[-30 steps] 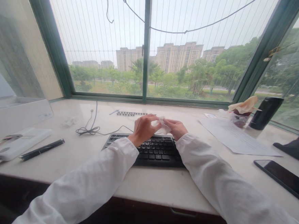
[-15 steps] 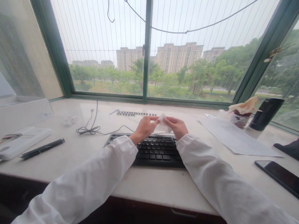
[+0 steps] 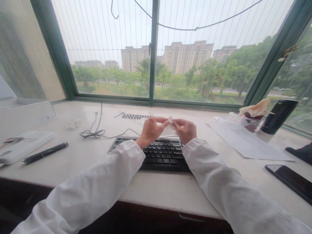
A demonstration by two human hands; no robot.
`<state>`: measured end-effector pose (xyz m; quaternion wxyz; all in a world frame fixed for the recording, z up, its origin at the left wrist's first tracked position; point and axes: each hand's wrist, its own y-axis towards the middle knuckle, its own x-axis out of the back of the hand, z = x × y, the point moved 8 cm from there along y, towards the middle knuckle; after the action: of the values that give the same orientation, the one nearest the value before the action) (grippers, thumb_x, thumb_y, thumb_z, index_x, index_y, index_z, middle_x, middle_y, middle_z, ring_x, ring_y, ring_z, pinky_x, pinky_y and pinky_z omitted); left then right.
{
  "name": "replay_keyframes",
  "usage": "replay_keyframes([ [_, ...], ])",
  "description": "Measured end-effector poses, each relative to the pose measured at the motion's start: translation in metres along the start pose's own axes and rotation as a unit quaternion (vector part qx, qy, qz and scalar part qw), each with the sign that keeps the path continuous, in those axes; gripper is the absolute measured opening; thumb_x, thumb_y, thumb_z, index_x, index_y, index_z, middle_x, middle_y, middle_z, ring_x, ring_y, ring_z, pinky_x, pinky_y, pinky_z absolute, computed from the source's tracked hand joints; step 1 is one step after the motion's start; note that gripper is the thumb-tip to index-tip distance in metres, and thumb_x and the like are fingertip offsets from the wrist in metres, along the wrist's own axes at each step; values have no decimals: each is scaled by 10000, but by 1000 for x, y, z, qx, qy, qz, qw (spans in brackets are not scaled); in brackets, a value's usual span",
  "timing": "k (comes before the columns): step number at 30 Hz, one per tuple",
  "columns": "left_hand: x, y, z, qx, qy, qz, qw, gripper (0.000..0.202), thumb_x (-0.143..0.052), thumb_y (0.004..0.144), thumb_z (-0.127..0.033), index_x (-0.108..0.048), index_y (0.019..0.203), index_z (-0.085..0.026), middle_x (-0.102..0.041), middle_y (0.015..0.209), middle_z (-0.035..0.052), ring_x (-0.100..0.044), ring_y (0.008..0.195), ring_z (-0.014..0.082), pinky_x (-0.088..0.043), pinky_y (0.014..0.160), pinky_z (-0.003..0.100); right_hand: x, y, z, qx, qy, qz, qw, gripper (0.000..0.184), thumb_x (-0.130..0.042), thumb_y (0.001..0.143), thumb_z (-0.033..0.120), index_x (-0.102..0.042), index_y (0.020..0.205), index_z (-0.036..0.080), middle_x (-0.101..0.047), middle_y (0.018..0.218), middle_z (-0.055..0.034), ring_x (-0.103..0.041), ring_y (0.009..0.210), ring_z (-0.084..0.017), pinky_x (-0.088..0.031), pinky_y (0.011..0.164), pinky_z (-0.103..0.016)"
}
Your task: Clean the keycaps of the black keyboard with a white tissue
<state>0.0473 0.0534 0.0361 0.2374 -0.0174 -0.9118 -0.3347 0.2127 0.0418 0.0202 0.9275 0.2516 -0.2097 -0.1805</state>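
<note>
Between my fingertips is a small white tissue (image 3: 170, 119), pinched from both sides above the back edge of the keyboard. My left hand (image 3: 152, 129) grips it with thumb and forefinger, and my right hand (image 3: 186, 131) holds it the same way from the other side. Below them lies the black keyboard (image 3: 164, 156), its left and right ends partly covered by my sleeves. Behind my hands, small loose keycaps (image 3: 138, 116) stand in rows, partly hidden by my left hand. Whether anything is wrapped inside the tissue, I cannot tell.
To the left are crumpled tissues (image 3: 74, 124), a coiled cable (image 3: 93, 134), a black pen (image 3: 45, 153) and a white power bank (image 3: 22, 147). On the right are a paper sheet (image 3: 247, 141), a phone (image 3: 295, 183), a black bottle (image 3: 279, 116) and a cup (image 3: 252, 122).
The tissue is bunched smaller between my fingertips; its loose part that hung below has been gathered up. Both hands stay close together in nearly the same place.
</note>
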Motion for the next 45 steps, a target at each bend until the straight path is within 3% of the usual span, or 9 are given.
replay_keyframes([
  [3, 9, 0, -8, -57, 57, -36, 996, 253, -607, 868, -397, -758, 959, -215, -756, 955, 31, -691, 933, 191, -506, 907, 317, 3, 2, -1, -11, -14, -7, 1000, 389, -657, 746, 581, -767, 831, 218, -745, 782, -58, -667, 766, -235, -495, 721, -328],
  [8, 19, 0, -24, -148, 125, -33, 981, 230, -607, 865, -303, -723, 1044, -215, -736, 982, 26, -673, 879, 161, -501, 840, 277, 30, 17, -23, -64, -66, -62, 994, 371, -670, 732, 556, -746, 846, 211, -732, 798, -74, -650, 808, -247, -471, 775, -363],
  [13, 19, -1, -34, -210, 147, 12, 967, 235, -578, 886, -275, -708, 1074, -221, -708, 1004, 34, -646, 792, 128, -489, 740, 242, 20, 23, -36, -86, -221, 41, 971, 406, -645, 756, 521, -706, 1018, 216, -708, 1064, -120, -607, 1031, -308, -368, 941, -449],
  [19, 28, 6, -38, -227, 136, 46, 963, 223, -640, 850, -292, -702, 1046, -207, -727, 914, 11, -643, 735, 113, -484, 727, 227, 6, 13, -9, 49, -283, 16, 958, 440, -555, 834, 450, -597, 1184, 188, -622, 1188, -134, -569, 1067, -304, -275, 950, -477],
  [24, 32, 17, -24, -171, 77, 92, 978, 138, -733, 756, -303, -733, 831, -187, -739, 858, 11, -659, 765, 124, -496, 724, 221, -8, 1, 10, 137, -285, 33, 948, 323, -555, 852, 383, -623, 1099, 187, -624, 1133, -119, -598, 908, -253, -266, 847, -409],
  [29, 29, 25, 14, 2, 35, 195, 980, 287, -770, 679, -407, -758, 825, -160, -735, 784, 50, -592, 563, 109, -442, 494, 207, -29, -14, 20, 162, -296, 93, 937, 216, -549, 869, 335, -661, 1007, 212, -639, 1083, -87, -603, 869, -217, -243, 808, -377],
  [34, 30, 14, 33, 90, 104, 331, 934, 360, -771, 641, -473, -788, 867, -192, -733, 777, 45, -583, 646, 126, -425, 540, 211, -44, -26, 29, 180, -289, 138, 930, 168, -550, 879, 307, -668, 962, 218, -659, 1062, -63, -611, 861, -194, -229, 820, -376],
  [39, 26, -2, 49, 148, 179, 456, 859, 411, -764, 620, -507, -783, 937, -246, -736, 885, 18, -578, 738, 140, -424, 618, 220, -54, -37, 39, 197, -278, 157, 927, 147, -549, 891, 289, -676, 924, 224, -677, 1009, -46, -615, 828, -178, -219, 821, -377],
  [45, 21, -6, 61, 136, 214, 504, 826, 472, -741, 628, -528, -771, 989, -225, -720, 879, 33, -536, 705, 130, -395, 596, 213, -67, -47, 40, 209, -262, 211, 918, 122, -576, 875, 248, -696, 870, 229, -685, 956, -27, -605, 803, -159, -213, 828, -375],
])
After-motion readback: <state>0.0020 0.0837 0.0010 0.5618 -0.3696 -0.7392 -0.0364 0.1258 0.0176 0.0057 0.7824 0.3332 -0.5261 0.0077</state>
